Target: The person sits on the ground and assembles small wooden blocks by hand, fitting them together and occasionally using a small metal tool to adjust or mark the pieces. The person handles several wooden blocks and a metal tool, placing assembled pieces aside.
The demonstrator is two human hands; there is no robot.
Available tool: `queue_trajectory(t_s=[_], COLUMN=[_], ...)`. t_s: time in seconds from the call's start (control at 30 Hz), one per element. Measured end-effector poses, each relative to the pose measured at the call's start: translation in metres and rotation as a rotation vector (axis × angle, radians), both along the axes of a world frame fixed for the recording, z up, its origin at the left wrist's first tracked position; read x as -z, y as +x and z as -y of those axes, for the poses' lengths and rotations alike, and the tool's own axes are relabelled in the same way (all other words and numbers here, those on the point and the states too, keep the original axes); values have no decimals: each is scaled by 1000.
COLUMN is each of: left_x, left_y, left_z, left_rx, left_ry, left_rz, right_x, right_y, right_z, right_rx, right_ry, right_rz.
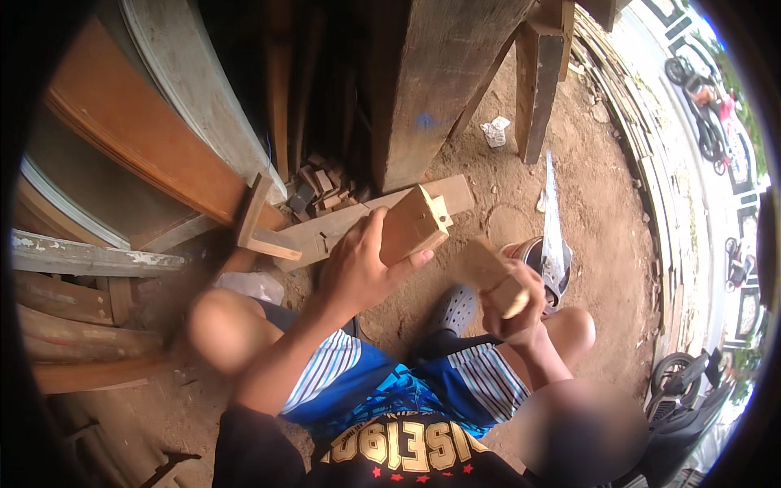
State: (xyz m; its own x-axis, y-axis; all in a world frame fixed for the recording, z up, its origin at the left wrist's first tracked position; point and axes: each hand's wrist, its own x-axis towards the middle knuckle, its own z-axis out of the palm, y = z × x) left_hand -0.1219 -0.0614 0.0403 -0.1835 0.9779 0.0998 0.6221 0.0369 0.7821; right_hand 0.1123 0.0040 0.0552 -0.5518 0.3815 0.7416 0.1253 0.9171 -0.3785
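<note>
Fingers of the left hand [358, 268] are clamped around a wooden block [415, 224], a pale squared piece with a small notched step at its far right corner, held up above the dirt ground [602, 203] in the middle of the scene. Thumb runs along the near side of the block and the other fingers wrap over its left face, so the block tilts with its top end pointing far and right. Just to the right and a little nearer, the right hand [512, 305] is closed in a fist around a second wooden piece [492, 272], a shorter, flatter offcut whose pale end sticks out past the knuckles; the two pieces are near each other but apart. Beyond the hands, a long plank [325, 232] lies flat on the ground, and past it stands a thick upright timber post [431, 89]. A handsaw [553, 224] lies on the dirt to the right of the hands, blade pointing far. Grey clog [455, 309] shows between the hands, near the person's blue striped shorts [382, 382]. Stacked boards [81, 301] fill the left side, and small wood scraps [321, 187] sit far left of the block.
</note>
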Motion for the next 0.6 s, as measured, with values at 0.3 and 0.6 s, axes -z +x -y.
queue_trajectory(t_s=[0.3,0.6], left_x=[-20,-33], left_y=[-10,-10], left_z=[3,6], left_rx=[142,220], left_ry=[-168,-31], left_rz=[423,371], right_x=[-33,-40], right_y=[27,25], right_z=[1,9], right_rx=[144,137], right_ry=[-301,-142], right_rz=[321,300])
